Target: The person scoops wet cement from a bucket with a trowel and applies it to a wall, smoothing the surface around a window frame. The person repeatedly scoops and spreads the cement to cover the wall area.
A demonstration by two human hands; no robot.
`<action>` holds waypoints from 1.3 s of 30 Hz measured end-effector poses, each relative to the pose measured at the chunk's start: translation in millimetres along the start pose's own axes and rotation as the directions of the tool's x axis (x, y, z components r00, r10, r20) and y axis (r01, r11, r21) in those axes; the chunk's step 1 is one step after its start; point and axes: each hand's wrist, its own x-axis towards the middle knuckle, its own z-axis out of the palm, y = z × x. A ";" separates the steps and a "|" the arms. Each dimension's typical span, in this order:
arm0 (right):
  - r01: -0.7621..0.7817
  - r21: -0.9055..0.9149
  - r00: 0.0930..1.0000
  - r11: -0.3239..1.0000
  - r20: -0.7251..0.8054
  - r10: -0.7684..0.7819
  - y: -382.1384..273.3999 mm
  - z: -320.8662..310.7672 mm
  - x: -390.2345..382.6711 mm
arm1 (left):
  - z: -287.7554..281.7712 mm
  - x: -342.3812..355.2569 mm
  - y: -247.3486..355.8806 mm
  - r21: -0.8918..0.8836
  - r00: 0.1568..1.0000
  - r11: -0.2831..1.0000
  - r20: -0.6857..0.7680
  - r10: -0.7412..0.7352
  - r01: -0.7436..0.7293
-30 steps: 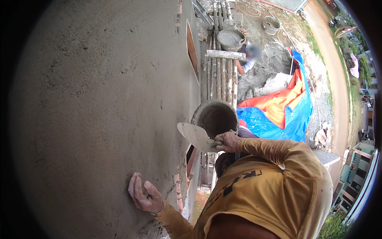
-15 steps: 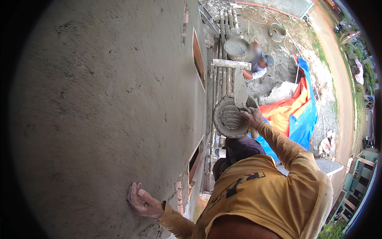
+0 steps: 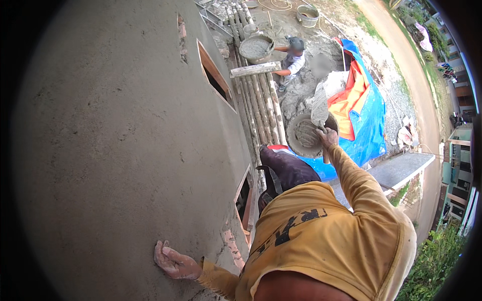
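My left hand (image 3: 176, 262) rests against the grey mortar-covered wall (image 3: 125, 150) at lower left. Its fingers are slightly bent and apart, with nothing seen in them. My right hand (image 3: 327, 138), reaching out at upper right of my body, is closed round a trowel (image 3: 320, 105). The mortar-smeared blade points away from me and the handle end sticks out below the hand. Just beneath lies a round basin (image 3: 293, 145) of wet grey mortar, its far right rim partly covered by the blade and hand. What holds the basin up is hidden.
Wooden poles (image 3: 261, 108) run alongside the wall, with a board (image 3: 255, 69) across them. Below, a co-worker (image 3: 293, 62) is beside another mortar tub (image 3: 256, 49). A blue and orange tarp (image 3: 369, 120) lies at right. Window openings (image 3: 216, 75) break the wall.
The view has shifted and turned. The trowel blade has tilted rightward over the basin's far rim, and the basin now appears right of the poles. My left hand stays at the wall.
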 end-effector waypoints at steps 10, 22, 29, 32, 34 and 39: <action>-0.126 -0.189 0.992 0.974 -0.037 0.121 102.7 2.7 21.0 | 19.4 11.7 5.7 0.082 0.996 0.993 -0.036 -0.086 0.089; -0.412 0.115 0.829 0.904 -0.364 0.424 103.1 -85.7 194.3 | 205.0 150.7 128.8 -0.276 0.893 0.906 0.230 0.387 -0.321; -0.125 0.592 0.706 0.796 -0.510 0.491 18.3 -257.6 386.8 | 221.7 178.4 124.8 -0.109 0.948 0.979 0.251 0.193 -0.171; -0.186 0.487 0.652 0.854 -0.589 0.478 -18.7 -295.6 433.2 | 224.0 178.9 128.0 -0.064 0.962 0.989 0.231 0.146 -0.134; -0.073 0.549 0.690 0.833 -0.575 0.440 -55.6 -281.2 440.5 | 220.9 178.0 130.9 -0.029 0.970 0.992 0.208 0.125 -0.122; -0.015 0.564 0.871 0.825 -0.397 0.288 -80.7 -188.9 425.4 | 220.9 178.6 120.7 0.084 0.974 0.987 0.191 0.118 -0.136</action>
